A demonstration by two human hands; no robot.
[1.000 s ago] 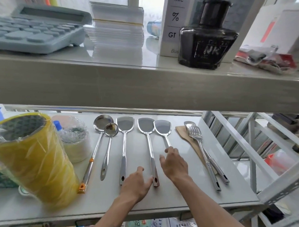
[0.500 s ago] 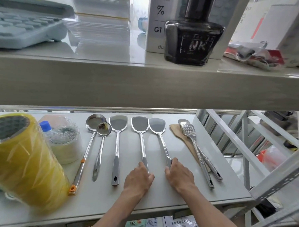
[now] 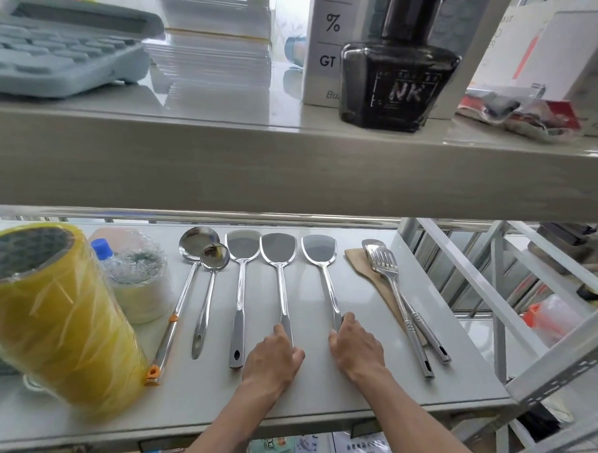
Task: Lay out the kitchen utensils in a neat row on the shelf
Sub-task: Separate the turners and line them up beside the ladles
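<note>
Steel utensils lie side by side on the grey shelf [image 3: 332, 392]: a long ladle [image 3: 187, 282] with orange tips, a small ladle [image 3: 208, 292], then three flat turners. My left hand [image 3: 272, 359] covers the handle end of the middle turner [image 3: 279, 261]. My right hand [image 3: 356, 349] grips the handle end of the right turner [image 3: 321, 263]. The left turner [image 3: 240, 283] lies untouched. Further right, a slotted turner [image 3: 392, 284] and another steel utensil [image 3: 425, 327] rest on a wooden spatula [image 3: 364, 268].
A yellow tape roll stack [image 3: 55, 326] and a wrapped white roll [image 3: 139, 284] stand at the shelf's left. The upper shelf [image 3: 219, 161] overhangs, holding a calculator [image 3: 50, 48], an ink bottle [image 3: 400, 67] and boxes. White rack struts [image 3: 499, 303] rise on the right.
Both hands slid back to the handle ends of the middle and right turners. The two turner heads, which were touching, now lie apart and more parallel.
</note>
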